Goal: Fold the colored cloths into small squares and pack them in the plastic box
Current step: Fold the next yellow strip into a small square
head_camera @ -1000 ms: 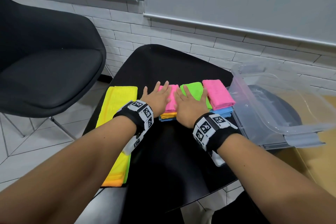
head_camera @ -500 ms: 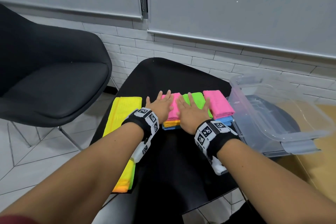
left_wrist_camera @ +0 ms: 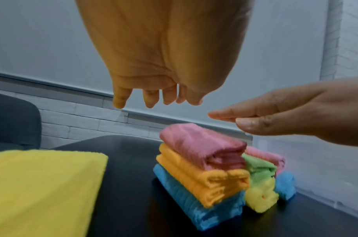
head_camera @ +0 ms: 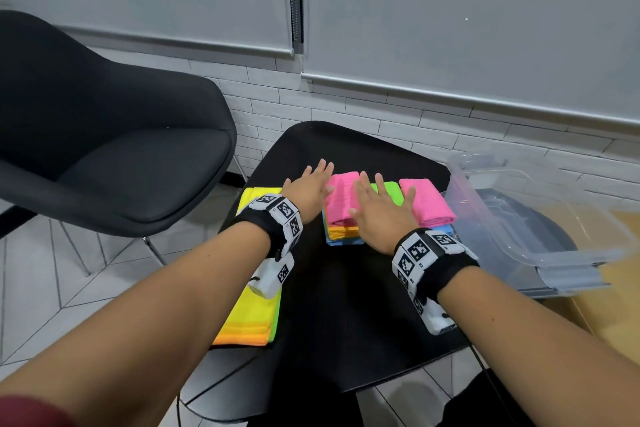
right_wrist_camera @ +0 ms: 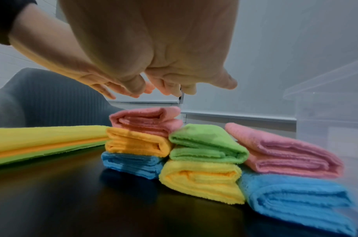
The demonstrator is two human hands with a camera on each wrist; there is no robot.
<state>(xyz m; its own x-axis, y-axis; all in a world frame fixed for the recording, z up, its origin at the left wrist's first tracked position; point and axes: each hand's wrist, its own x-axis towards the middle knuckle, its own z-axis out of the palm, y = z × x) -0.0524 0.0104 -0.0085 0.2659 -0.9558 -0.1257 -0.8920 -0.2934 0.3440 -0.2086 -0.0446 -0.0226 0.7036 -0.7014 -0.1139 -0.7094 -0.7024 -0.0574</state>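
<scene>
**Both hands hovered over the folded stacks, box still waiting**

The left hand [head_camera: 309, 188] and the right hand [head_camera: 379, 208] were out flat above the folded cloths, fingers [left_wrist_camera: 121, 99] straight and a little spread, gripping nothing. The wrist views showed clear air between the palms and the top cloths, so this looked like a release, not a press.

And what a line-up on the black table [head_camera: 346, 305]! Three small stacks sat side by side: the pink cloth [right_wrist_camera: 145, 120] on orange on blue at the left, the green cloth [right_wrist_camera: 206, 141] on yellow in the middle, and a second pink cloth [right_wrist_camera: 283, 154] on blue at the right, touching or just beside one another. The plastic box [head_camera: 540, 215] stood just beside the right stack, open, with no cloth visible in it.

To the left lay the unfolded pile [head_camera: 256, 295], yellow on top, with orange and green edges showing beneath.

By my reading the step in hand was squaring off the newest folded cloth. Folding was well along; packing had not begun. The next move called either for drawing a flat cloth from the left pile, or for cupping both hands round a stack and lifting it level into the box without letting the layers slide.
</scene>
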